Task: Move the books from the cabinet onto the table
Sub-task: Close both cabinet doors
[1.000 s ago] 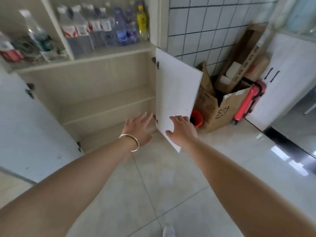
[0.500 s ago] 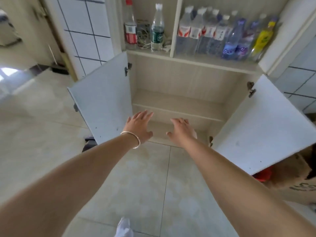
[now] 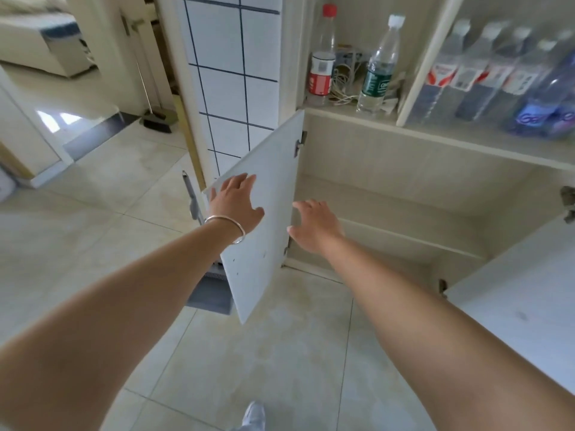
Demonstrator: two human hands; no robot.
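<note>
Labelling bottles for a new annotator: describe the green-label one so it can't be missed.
Start at the cabinet and its open shelf above the doors. In the left bay two bottles stand by tangled cables. The green-label bottle is the right one, white-capped; its neighbour has a red cap and label.

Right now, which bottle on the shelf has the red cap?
The clear plastic bottle with the red-and-white label, farthest left on the open shelf. The green-labelled bottle beside it has a white cap.

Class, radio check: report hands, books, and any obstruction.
Left hand open on left cabinet door. Right hand open, empty. No books visible on lower shelves. Nothing blocking.
</note>
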